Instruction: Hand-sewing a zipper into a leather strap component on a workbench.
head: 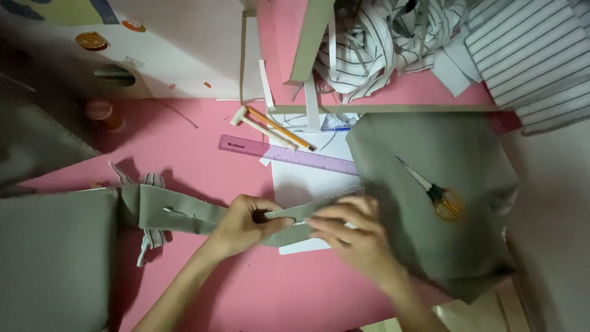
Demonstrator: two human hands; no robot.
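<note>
Grey fabric strip (184,212) lies across the pink desk (246,295), running from a grey panel at the left edge toward the larger grey cloth piece (455,246) on the right. The left hand (243,224) is closed in a pinch on the strip near its middle, thumb on top, fingers curled under. The right hand (350,237) lies flatter, fingers spread and pressing the strip's folded end where it meets the larger piece, over a white paper sheet (301,181); it looks to be holding the fold down rather than gripping it, though motion blur hides the fingertips.

Scissors with yellow handles (439,197) rest on the grey cloth just beyond the right hand. A purple ruler (286,154), a pencil (283,129) and a small wooden tool (258,126) lie above the paper, with striped fabric (534,55) piled at the top right.

Likely trouble: the fold could spring open or creep off line if either hand eases its pressure, since nothing visible pins it. Tugging the larger piece could also slide the scissors toward the fingers, or off the desk.
</note>
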